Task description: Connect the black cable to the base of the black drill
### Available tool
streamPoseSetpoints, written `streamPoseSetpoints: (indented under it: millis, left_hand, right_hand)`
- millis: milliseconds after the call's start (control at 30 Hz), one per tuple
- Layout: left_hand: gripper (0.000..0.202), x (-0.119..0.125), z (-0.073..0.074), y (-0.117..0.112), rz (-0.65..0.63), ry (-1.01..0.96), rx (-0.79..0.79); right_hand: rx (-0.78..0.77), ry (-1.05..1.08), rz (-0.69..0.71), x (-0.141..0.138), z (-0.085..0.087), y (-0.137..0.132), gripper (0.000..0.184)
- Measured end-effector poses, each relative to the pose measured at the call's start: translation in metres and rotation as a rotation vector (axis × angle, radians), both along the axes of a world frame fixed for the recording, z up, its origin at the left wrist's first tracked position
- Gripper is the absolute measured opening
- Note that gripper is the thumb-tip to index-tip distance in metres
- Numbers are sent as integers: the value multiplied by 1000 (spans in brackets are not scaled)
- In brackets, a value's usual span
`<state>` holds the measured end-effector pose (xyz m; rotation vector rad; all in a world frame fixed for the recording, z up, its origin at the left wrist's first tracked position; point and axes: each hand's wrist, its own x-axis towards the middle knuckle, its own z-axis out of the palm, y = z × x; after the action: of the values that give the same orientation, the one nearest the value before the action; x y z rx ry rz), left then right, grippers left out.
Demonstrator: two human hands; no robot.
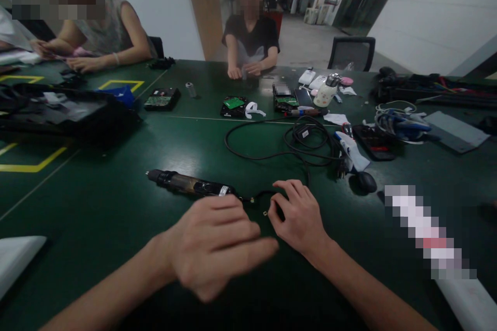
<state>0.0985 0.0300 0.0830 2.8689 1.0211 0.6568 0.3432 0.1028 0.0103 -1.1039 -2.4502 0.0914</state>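
Observation:
An electric screwdriver [194, 184] lies on the green table, its tip pointing left and its cord end to the right. My left hand [215, 243] is in front of its rear end, the index finger stretching right and the other fingers curled; the inner side is hidden. My right hand [297, 212] rests beside the black cable [266, 192], with thumb and fingers bent and a gap between them. Close to its thumb is a small brass-coloured piece [265, 213], too small to name.
Coiled cable [310, 139] lies ahead on the right. Circuit-board devices [161, 98], a cup [326, 92] and a computer mouse [365, 182] stand further out. A black housing [62, 114] is at left. Two people sit across the table, a chair [351, 53] behind it.

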Motion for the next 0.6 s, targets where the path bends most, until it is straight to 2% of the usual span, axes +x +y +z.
streamPoseSetpoints:
  millis: [33, 100, 133, 200, 300, 400, 500, 600]
  left_hand:
    - [35, -6, 1, 18, -26, 21, -25]
    - [28, -19, -3, 46, 104, 111, -148]
    - [31, -27, -7, 56, 162, 136, -186]
    - [40, -39, -18, 67, 186, 159, -261]
    - [31, -46, -37, 70, 148, 178, -318]
    - [29, -42, -54, 70, 160, 187, -214]
    - [29, -34, -69, 70, 248, 195, -47]
    - [25, -23, -76, 68, 299, 213, 45]
  right_hand:
    - [-9, -9, 12, 0, 1, -1, 10]
    - [-36, -29, 33, 0, 3, -1, 9]
    - [-51, -37, 40, 1, 4, 0, 8]
    - [-84, -56, 52, 3, 8, 1, 8]
    - [-118, -89, 66, 5, 9, 4, 15]
    - [-111, -89, 76, 5, 5, 6, 9]
    - [-91, -29, 92, 7, -2, 8, 12]
    - [-104, 54, 118, 6, -8, 6, 17]
